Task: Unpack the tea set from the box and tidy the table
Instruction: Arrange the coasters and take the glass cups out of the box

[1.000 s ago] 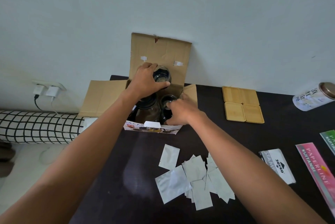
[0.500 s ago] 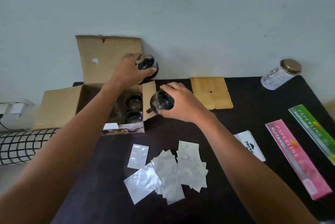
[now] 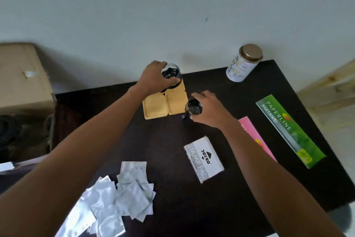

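Left hand [image 3: 153, 77] grips a glass cup [image 3: 171, 75] from above, fingers wrapped around its rim; the cup sits over the far coasters of a group of four wooden coasters [image 3: 165, 105]. Whether it touches the coaster cannot be told. Right hand [image 3: 208, 111] holds a second glass cup [image 3: 193, 109], fingers clamped on its rim, just beside the right edge of the coasters, above the dark table [image 3: 172, 137]. The cardboard box [image 3: 23, 83] stands at the left edge of view, well apart from both cups. Silver sachets [image 3: 119, 194] lie in a loose pile near the front. A stamp pad box [image 3: 204, 162], a pink booklet [image 3: 255, 137], a green booklet [image 3: 290, 131] and a lidded tin [image 3: 243, 64] rest on the table.
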